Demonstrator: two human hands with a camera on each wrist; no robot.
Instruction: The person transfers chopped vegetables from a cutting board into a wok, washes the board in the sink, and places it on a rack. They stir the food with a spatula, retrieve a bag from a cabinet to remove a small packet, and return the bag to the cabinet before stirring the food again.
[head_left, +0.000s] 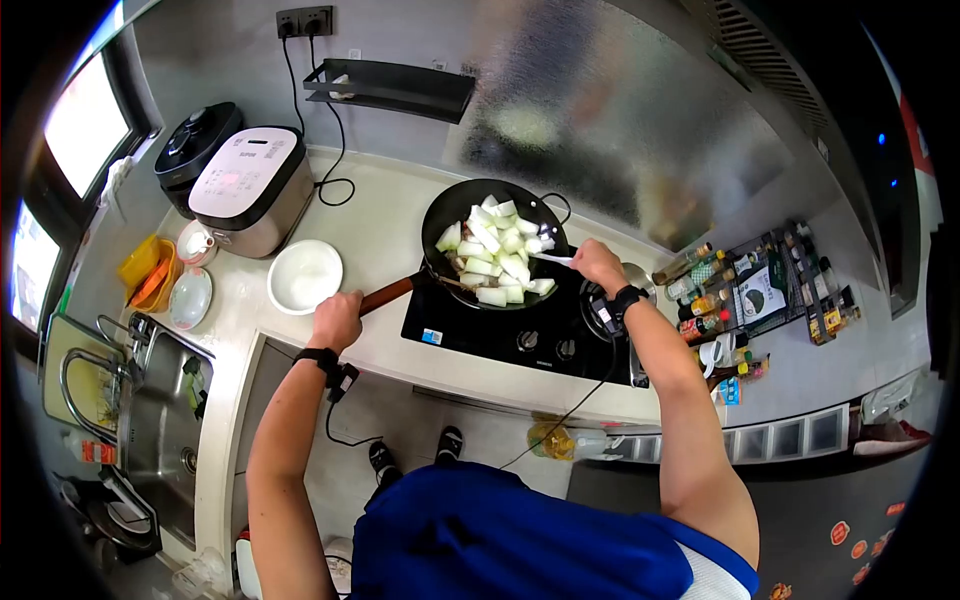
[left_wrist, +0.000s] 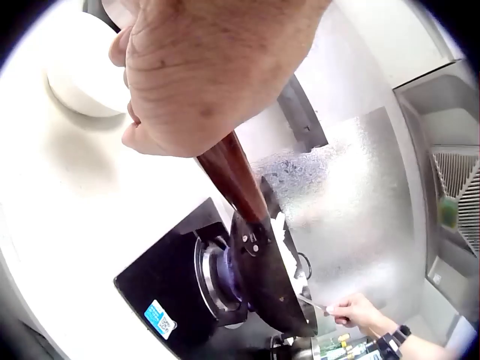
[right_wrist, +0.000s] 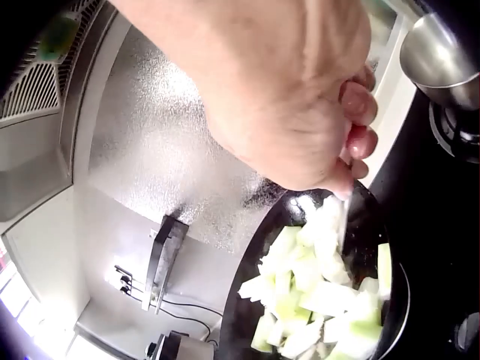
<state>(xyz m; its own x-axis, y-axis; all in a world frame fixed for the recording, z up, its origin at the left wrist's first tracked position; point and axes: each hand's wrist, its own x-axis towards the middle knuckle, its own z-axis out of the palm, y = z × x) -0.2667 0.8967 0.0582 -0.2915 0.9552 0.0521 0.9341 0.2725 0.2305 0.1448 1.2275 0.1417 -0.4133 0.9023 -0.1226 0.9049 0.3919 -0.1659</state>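
A black wok (head_left: 437, 215) stands on the gas hob, heaped with pale green-white vegetable chunks (head_left: 500, 240). My left hand (head_left: 337, 322) grips its brown wooden handle (head_left: 387, 294), fingers wrapped round it; the left wrist view shows the handle (left_wrist: 234, 176) running down from the fist to the pan. On the far side of the wok, my right hand (head_left: 598, 265) holds a slim white utensil (head_left: 553, 259) by its end. The utensil reaches over the rim into the food, where its head is hidden among the chunks (right_wrist: 300, 285). A blue flame (left_wrist: 225, 271) shows beneath the wok.
Left of the wok stands a white bowl (head_left: 304, 277), with a rice cooker (head_left: 252, 185) behind it. A metal pot (right_wrist: 442, 60) sits beside the second burner. Seasoning bottles (head_left: 700, 290) crowd the right side. The sink (head_left: 170, 430) lies at far left.
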